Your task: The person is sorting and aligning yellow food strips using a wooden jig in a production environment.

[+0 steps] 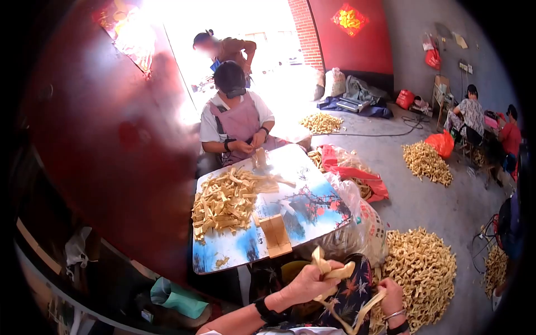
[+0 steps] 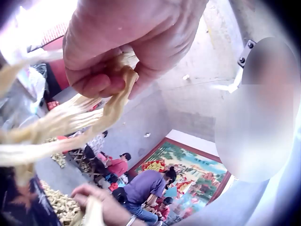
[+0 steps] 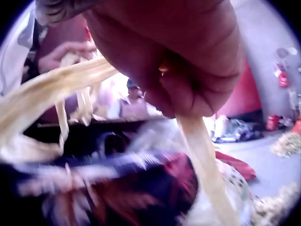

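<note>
My left hand (image 1: pixel 309 285) pinches a folded bundle of pale yellow strips (image 1: pixel 338 272) in front of the table's near edge; its curled fingers show around them in the left wrist view (image 2: pixel 106 80). To the right, my right hand (image 1: pixel 392 297) grips a long pale strip (image 1: pixel 365 310) that hangs in a loop over my dark patterned lap (image 1: pixel 349 287). In the right wrist view the right hand (image 3: pixel 174 61) has curled fingers around the strip, with one end (image 3: pixel 202 160) hanging below them.
A patterned table (image 1: pixel 301 167) bears a heap of strips (image 1: pixel 226 201) and a wooden block (image 1: pixel 275 234). Across it sits a person (image 1: pixel 237 120). Piles of knotted pieces (image 1: pixel 421 273) lie on the floor at right, beside plastic bags (image 1: pixel 357 223). Other people sit farther right.
</note>
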Demonstrator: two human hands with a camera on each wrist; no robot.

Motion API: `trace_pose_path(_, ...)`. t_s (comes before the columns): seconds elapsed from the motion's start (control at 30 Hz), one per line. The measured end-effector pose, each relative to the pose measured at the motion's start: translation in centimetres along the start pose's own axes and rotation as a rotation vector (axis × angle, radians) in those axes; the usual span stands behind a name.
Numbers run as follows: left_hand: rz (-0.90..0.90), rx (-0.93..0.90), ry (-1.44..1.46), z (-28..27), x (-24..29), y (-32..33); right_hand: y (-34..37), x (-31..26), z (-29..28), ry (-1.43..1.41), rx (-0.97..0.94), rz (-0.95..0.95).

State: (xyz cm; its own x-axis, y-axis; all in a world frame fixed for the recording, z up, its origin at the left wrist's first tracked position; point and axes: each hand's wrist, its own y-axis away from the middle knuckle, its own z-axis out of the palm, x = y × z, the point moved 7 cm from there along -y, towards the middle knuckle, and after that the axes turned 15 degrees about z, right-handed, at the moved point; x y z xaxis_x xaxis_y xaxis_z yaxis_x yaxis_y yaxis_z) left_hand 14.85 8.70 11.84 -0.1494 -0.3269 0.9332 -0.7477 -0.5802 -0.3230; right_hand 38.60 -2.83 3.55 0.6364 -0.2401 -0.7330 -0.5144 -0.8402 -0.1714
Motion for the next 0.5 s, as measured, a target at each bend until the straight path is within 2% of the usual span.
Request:
trace_pose_path(0.03,-0.041,0.025,0.056,0.3,-1.7,0.5,-0.2,-4.2,-0.4,0.003,-0.039,-0.044)
trace_pose_path(0.07,-0.086,0.052,0.114,0.6,-2.9,1.0,-0.1,-8.1,-0.8,0.002,0.012,-0.127)
trace_pose_path(0.1,-0.037,0.059,0.216,1.1,-2.6,1.3,0.1,-11.4,-1.0,0.087,0.035,-0.195)
trace_pose_path(0.13,-0.097,0.058,0.297,1.5,-2.5,1.6,0.2,-14.1,-1.0,0.172,0.057,-0.263)
trace_pose_path(0.2,-0.222,0.054,0.465,2.5,-2.2,2.4,-0.1,-16.8,0.5,0.285,0.063,-0.376)
trace_pose_path(0.23,-0.199,0.056,0.483,3.0,-2.7,2.5,-0.1,-18.4,1.0,0.319,0.068,-0.422)
trace_pose_path(0.33,-0.134,-0.005,0.408,2.7,-1.8,2.5,0.5,-21.2,1.8,0.262,0.05,-0.565)
trace_pose_path(0.4,-0.223,0.033,0.385,1.7,-2.0,3.2,-0.6,-21.0,1.4,0.191,0.079,-0.532)
trace_pose_path(0.5,-0.058,0.159,0.209,-2.7,1.8,3.2,-3.6,-17.2,1.5,0.178,0.183,-0.437)
